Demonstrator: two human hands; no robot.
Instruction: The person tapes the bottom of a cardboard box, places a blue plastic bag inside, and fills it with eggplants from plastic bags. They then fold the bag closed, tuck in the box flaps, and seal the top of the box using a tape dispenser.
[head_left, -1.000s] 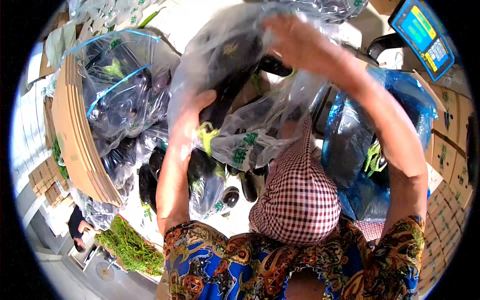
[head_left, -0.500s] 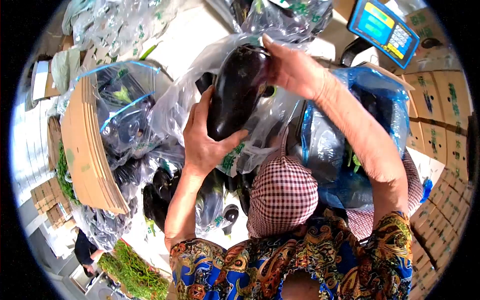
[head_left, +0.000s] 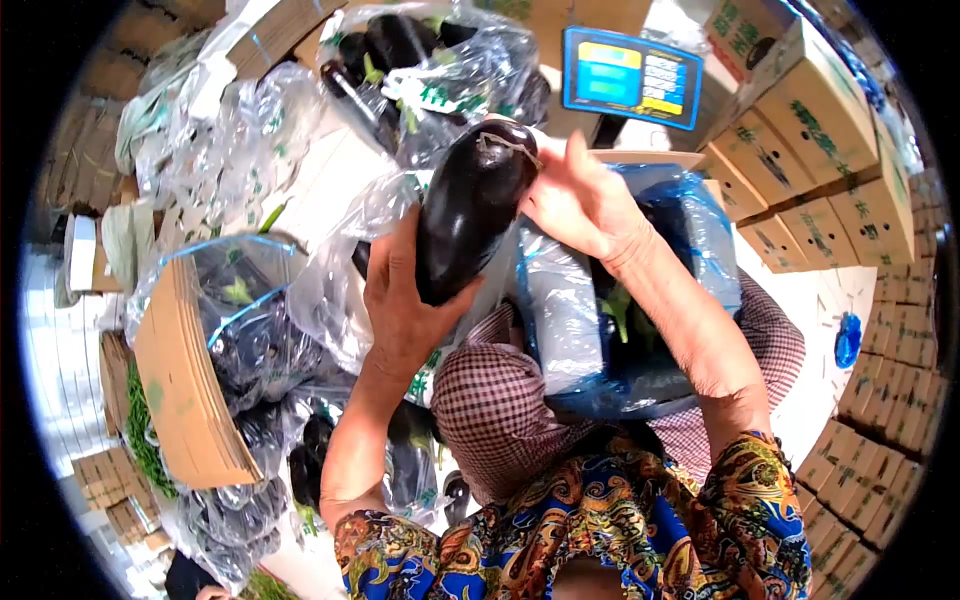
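Note:
A large, glossy dark eggplant (head_left: 468,220) is held up at a tilt in front of me. My left hand (head_left: 405,305) grips its lower end, thumb on one side and fingers on the other. Beside its upper right side is my right hand (head_left: 585,205), open, with one digit raised apart; the other fingertips are partly hidden or blurred at the eggplant's edge. A pale mark crosses the eggplant's top. Behind and below it lies a clear plastic bag (head_left: 335,265). To the right, a box lined with blue plastic (head_left: 565,310) holds eggplants.
A blue scale display (head_left: 632,78) stands at the back. Bagged eggplants (head_left: 400,45) lie behind my hands. Flattened cardboard (head_left: 185,380) leans at left beside another bag of eggplants (head_left: 265,340). Stacked cartons (head_left: 810,150) line the right. My checkered trouser knee (head_left: 490,410) is below.
The view has turned rightward, showing more cartons. My left hand keeps hold of the eggplant. My right hand has shifted from the eggplant's top toward its right side, a digit now raised.

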